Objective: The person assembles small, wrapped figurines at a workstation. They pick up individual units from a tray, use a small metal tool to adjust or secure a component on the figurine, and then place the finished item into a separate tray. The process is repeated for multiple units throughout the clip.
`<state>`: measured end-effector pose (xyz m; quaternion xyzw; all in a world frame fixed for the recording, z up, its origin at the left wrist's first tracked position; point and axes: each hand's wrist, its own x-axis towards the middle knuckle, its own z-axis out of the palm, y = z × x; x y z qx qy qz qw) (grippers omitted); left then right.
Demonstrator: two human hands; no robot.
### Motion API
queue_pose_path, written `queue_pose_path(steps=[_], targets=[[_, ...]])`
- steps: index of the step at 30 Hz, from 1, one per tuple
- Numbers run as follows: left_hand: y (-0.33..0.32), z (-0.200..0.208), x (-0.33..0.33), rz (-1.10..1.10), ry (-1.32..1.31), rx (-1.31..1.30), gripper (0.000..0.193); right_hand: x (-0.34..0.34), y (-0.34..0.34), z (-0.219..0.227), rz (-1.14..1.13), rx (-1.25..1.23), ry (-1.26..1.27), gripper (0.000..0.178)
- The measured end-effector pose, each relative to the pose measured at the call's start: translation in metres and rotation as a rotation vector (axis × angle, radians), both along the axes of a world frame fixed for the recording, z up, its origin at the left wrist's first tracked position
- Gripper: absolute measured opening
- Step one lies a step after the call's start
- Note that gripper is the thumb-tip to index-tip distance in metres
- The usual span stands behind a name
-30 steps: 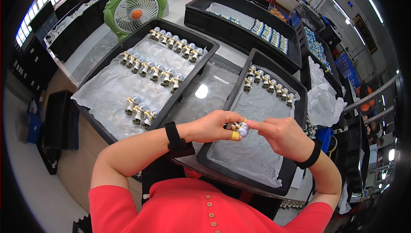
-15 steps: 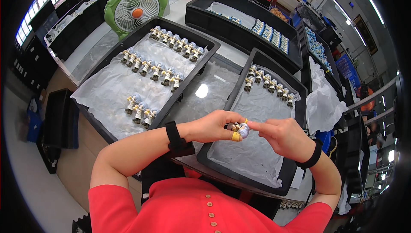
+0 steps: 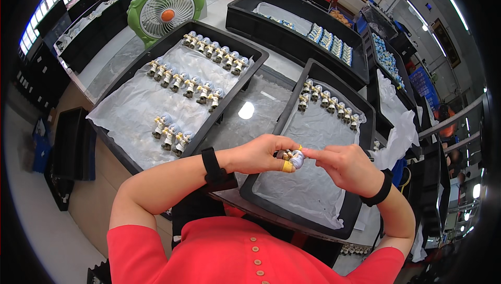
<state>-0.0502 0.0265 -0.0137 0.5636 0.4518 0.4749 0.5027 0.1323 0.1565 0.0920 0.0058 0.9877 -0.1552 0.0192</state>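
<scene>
Figurine [image 3: 297,159]: pale-haired, held over near tray [image 3: 289,213], more figurines [image 3: 332,104] at its far end.
Left hand [image 3: 255,156]: thumb and forefinger pinching figurine.
Right hand [image 3: 347,166]: index stretched to figurine, others curled; whether gripping, cannot tell.
Left tray [image 3: 261,54]: three figurine rows on white sheet.
Fan [image 3: 167,15]: green, behind left tray.

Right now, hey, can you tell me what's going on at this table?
A person in a red top has a small figurine in the left hand, the grip between thumb and index finger. The right hand points its index finger at the figurine's pale head; contact is hard to tell. Both hands are over the right black tray, with similar figures toward its far end. The left black tray holds two longer rows and a group of three.
</scene>
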Motion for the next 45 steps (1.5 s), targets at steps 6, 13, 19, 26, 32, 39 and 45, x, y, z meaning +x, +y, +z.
queue_pose_path(steps=[6, 13, 19, 26, 32, 39, 45], targets=[[-0.0003, -0.0011, -0.0005, -0.009, -0.014, -0.009, 0.041, -0.0004, 0.0025, 0.0014, 0.032, -0.008, -0.010, 0.040], [-0.0002, -0.0007, -0.0013, -0.023, -0.001, -0.014, 0.043, -0.0033, 0.0068, 0.0016, 0.018, -0.118, -0.032, 0.040], [0.0010, -0.0023, -0.0018, -0.049, -0.026, 0.000, 0.044, -0.0043, 0.0080, 0.0023, -0.020, -0.231, -0.071, 0.041], [0.0013, -0.0008, -0.0023, -0.084, -0.060, -0.030, 0.044, -0.0020, 0.0061, 0.0005, -0.025, -0.250, -0.047, 0.042], [0.0011, -0.0015, -0.0012, -0.080, -0.053, -0.026, 0.044, 0.0001, 0.0056, -0.0016, -0.011, -0.229, -0.042, 0.044], [0.0012, 0.0002, -0.0015, -0.091, -0.027, -0.055, 0.038, 0.0001, 0.0066, -0.0013, -0.031, -0.255, -0.048, 0.043], [0.0022, -0.0023, -0.0010, -0.047, 0.013, 0.002, 0.045, -0.0003, 0.0040, -0.0004, -0.049, -0.259, -0.053, 0.040]])
